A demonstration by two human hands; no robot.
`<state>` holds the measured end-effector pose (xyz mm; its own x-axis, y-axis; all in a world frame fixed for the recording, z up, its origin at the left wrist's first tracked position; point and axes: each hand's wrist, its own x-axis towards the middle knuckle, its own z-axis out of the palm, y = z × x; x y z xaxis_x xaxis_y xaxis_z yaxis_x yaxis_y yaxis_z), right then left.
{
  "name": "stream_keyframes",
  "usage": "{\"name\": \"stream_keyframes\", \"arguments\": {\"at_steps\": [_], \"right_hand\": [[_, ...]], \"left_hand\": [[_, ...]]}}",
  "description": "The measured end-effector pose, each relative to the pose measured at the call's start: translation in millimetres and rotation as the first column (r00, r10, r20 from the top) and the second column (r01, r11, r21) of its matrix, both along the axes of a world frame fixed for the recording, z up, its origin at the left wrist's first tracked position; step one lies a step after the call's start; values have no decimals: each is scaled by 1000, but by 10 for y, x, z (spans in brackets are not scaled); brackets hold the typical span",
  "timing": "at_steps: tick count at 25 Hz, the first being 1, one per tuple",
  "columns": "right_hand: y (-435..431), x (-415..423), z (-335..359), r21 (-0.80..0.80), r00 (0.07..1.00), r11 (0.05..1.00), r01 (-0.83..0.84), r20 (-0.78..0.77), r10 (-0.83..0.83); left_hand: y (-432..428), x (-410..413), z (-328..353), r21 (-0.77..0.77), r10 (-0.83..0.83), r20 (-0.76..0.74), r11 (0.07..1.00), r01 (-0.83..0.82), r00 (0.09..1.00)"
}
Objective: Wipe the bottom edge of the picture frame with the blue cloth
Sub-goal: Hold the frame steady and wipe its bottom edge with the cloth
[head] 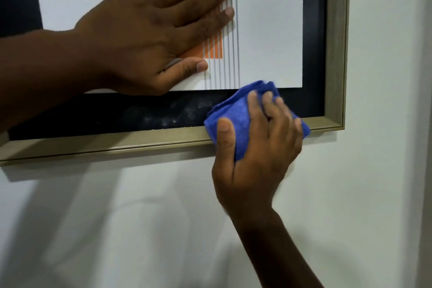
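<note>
A picture frame point(117, 144) with a pale wood-toned rim and a black inner border hangs on a white wall. Its picture is white with an orange block and thin grey lines. My left hand point(149, 30) lies flat on the picture, fingers spread, holding nothing. My right hand point(257, 147) grips a bunched blue cloth point(240, 112) and presses it onto the frame's bottom edge, right of the middle. The cloth covers part of the black border and the wooden rim. Dusty smears show on the black border just left of the cloth.
The frame's right side point(336, 42) runs up to the top of the view, with its lower right corner just beyond the cloth. White wall point(385, 170) surrounds the frame to the right and below, with soft shadows of my arms.
</note>
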<state>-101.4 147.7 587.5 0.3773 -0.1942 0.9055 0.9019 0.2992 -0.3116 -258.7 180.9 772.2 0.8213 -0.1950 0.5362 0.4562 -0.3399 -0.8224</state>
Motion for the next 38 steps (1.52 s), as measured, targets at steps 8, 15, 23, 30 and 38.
{"name": "stream_keyframes", "arguments": {"at_steps": [8, 15, 23, 30, 38], "right_hand": [[18, -123, -13, -45, 994, 999, 11, 109, -6], [35, -202, -3, -50, 994, 999, -13, 104, 18], [68, -396, -38, -93, 979, 995, 38, 203, -19], [113, -741, -23, -70, 991, 997, 13, 134, -4], [129, -1077, -25, -45, 990, 999, -4, 141, 10]], "left_hand": [[-30, -39, -12, 179, 179, -4, 968, -175, 984], [42, -327, -7, 238, 171, -26, 958, -160, 985], [66, -555, 83, 225, 178, -39, 960, -165, 983], [119, -698, 115, 231, 190, -13, 956, -182, 982], [115, -813, 119, 201, 175, 5, 964, -172, 985]]}}
